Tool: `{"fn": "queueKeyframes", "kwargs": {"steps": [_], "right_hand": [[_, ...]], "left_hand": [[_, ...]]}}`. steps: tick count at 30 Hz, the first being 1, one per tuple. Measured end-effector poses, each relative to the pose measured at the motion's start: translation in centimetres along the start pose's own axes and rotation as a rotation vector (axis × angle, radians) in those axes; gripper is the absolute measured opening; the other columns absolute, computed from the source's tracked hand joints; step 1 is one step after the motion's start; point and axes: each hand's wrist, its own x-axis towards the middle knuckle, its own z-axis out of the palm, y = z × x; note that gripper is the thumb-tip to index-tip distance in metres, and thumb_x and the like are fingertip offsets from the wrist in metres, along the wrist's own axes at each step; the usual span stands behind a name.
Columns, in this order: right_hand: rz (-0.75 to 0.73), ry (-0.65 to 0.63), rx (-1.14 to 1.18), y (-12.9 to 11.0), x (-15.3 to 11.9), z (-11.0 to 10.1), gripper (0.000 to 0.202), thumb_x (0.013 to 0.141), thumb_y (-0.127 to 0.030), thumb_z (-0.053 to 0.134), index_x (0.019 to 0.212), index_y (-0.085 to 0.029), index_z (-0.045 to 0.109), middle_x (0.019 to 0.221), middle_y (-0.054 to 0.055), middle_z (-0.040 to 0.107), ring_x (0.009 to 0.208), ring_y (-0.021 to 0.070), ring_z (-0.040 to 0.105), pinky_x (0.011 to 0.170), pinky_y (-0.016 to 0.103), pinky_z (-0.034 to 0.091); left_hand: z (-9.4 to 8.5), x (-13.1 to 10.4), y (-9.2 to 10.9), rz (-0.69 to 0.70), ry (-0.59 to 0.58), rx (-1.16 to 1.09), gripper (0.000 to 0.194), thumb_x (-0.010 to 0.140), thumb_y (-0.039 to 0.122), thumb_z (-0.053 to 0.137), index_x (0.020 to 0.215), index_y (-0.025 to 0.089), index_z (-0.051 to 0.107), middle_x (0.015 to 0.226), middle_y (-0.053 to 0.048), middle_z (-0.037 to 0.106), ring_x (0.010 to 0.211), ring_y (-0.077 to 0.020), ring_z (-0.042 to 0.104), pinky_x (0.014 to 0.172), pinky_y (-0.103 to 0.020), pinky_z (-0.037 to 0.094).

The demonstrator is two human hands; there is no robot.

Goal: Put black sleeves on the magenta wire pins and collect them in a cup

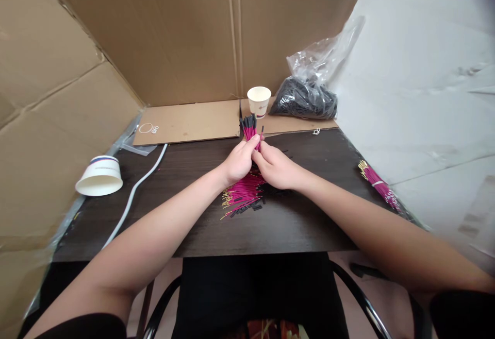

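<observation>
Table (309, 220). Bag (305, 99) at back, likely to free arm room. Wire pile (244, 192) close by, probably for reach. Left hand (238, 160) grips bundle (250, 131) over table, black ends (248, 121) away, seemingly keeping them even. Right hand (277, 166) closed beside it, apparently pinching one wire (262, 130).

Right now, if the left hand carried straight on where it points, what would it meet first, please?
Probably the right hand, close beside the left hand at the pink wire bundle, though overlap leaves contact unclear.

Room right of hands (276, 166) over tabletop (323, 153); cup (258, 103), bag (303, 99) block rear.
</observation>
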Motion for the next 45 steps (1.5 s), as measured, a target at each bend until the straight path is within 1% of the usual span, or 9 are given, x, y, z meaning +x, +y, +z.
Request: {"fn": "queueKeyframes", "kwargs": {"steps": [10, 16, 20, 23, 26, 28, 32, 38, 45], "right_hand": [[-0.032, 0.006, 0.125, 0.9, 0.0, 0.1, 0.029, 0.118, -0.047, 0.051, 0.109, -0.022, 0.064, 0.113, 0.012, 0.077, 0.119, 0.0312, 0.072, 0.114, 0.05, 0.055], [-0.008, 0.017, 0.188, 0.9, -0.2, 0.1, 0.041, 0.116, -0.057, 0.049, 0.104, -0.021, 0.062, 0.105, 0.009, 0.074, 0.095, 0.023, 0.065, 0.092, 0.04, 0.052], [0.019, 0.001, 0.327, 0.9, -0.2, 0.0, 0.049, 0.109, -0.07, 0.061, 0.103, -0.021, 0.064, 0.086, 0.002, 0.066, 0.083, 0.0184, 0.06, 0.072, 0.031, 0.046], [0.079, -0.048, 0.481, 1.0, 0.1, -0.1, 0.053, 0.1, -0.073, 0.074, 0.095, -0.022, 0.062, 0.077, -0.001, 0.061, 0.067, 0.0135, 0.053, 0.06, 0.028, 0.041], [0.135, -0.112, 0.592, 1.1, 0.3, -0.1, 0.045, 0.094, -0.061, 0.085, 0.097, -0.02, 0.067, 0.079, 0.001, 0.069, 0.059, 0.0116, 0.054, 0.055, 0.027, 0.042], [0.157, -0.127, 0.614, 1.1, 0.4, -0.2, 0.039, 0.089, -0.051, 0.09, 0.102, -0.018, 0.072, 0.082, 0.003, 0.075, 0.058, 0.0118, 0.058, 0.054, 0.027, 0.044], [0.157, -0.098, 0.573, 1.4, 0.4, -0.4, 0.036, 0.086, -0.049, 0.089, 0.091, -0.019, 0.071, 0.086, 0.006, 0.079, 0.056, 0.0103, 0.06, 0.052, 0.026, 0.043], [0.15, 0.027, 0.531, 1.8, 0.7, -1.3, 0.045, 0.083, -0.058, 0.094, 0.087, -0.018, 0.074, 0.08, 0.004, 0.076, 0.055, 0.0094, 0.056, 0.052, 0.026, 0.041], [0.266, 0.199, 0.716, 2.5, 1.2, -1.6, 0.049, 0.077, -0.059, 0.1, 0.089, -0.019, 0.074, 0.079, 0.003, 0.073, 0.058, 0.0092, 0.052, 0.052, 0.027, 0.038]], "left_hand": [[0.1, 0.0, 0.0, 0.026, 0.082, -0.038, 0.033, 0.106, 0.046, 0.077, 0.099, 0.015, 0.082, 0.106, -0.01, 0.084, 0.121, -0.0276, 0.076, 0.118, -0.041, 0.054], [-0.4, 0.6, -0.8, 0.034, 0.107, -0.097, 0.033, 0.104, 0.047, 0.078, 0.1, 0.015, 0.082, 0.1, -0.008, 0.081, 0.108, -0.0232, 0.075, 0.11, -0.037, 0.055], [-0.5, 0.4, -0.4, 0.039, 0.115, -0.087, 0.029, 0.105, 0.042, 0.077, 0.098, 0.014, 0.08, 0.097, -0.007, 0.079, 0.099, -0.0199, 0.073, 0.103, -0.033, 0.056], [-0.3, 0.1, 0.3, 0.012, 0.137, -0.091, 0.027, 0.107, 0.039, 0.073, 0.094, 0.015, 0.076, 0.09, -0.005, 0.075, 0.086, -0.0176, 0.071, 0.086, -0.03, 0.058], [-0.1, -0.3, 1.4, -0.086, 0.105, -0.12, 0.031, 0.111, 0.042, 0.069, 0.092, 0.017, 0.071, 0.076, -0.002, 0.065, 0.062, -0.0158, 0.062, 0.057, -0.028, 0.049], [0.0, -0.5, 2.0, -0.121, 0.113, -0.142, 0.032, 0.111, 0.044, 0.07, 0.093, 0.017, 0.068, 0.077, -0.001, 0.063, 0.058, -0.0149, 0.06, 0.049, -0.027, 0.044], [-0.2, -0.4, 2.5, -0.127, 0.119, -0.173, 0.031, 0.111, 0.043, 0.071, 0.095, 0.017, 0.068, 0.085, -0.003, 0.066, 0.061, -0.0138, 0.06, 0.051, -0.027, 0.048], [-1.3, -0.2, 1.7, -0.047, 0.077, -0.149, 0.026, 0.111, 0.033, 0.069, 0.092, 0.015, 0.071, 0.087, -0.005, 0.071, 0.076, -0.0148, 0.066, 0.07, -0.027, 0.053], [-1.6, -0.5, 1.1, -0.077, -0.124, -0.117, 0.033, 0.11, 0.046, 0.074, 0.102, 0.014, 0.072, 0.096, -0.011, 0.078, 0.09, -0.0221, 0.076, 0.08, -0.035, 0.06]]}}
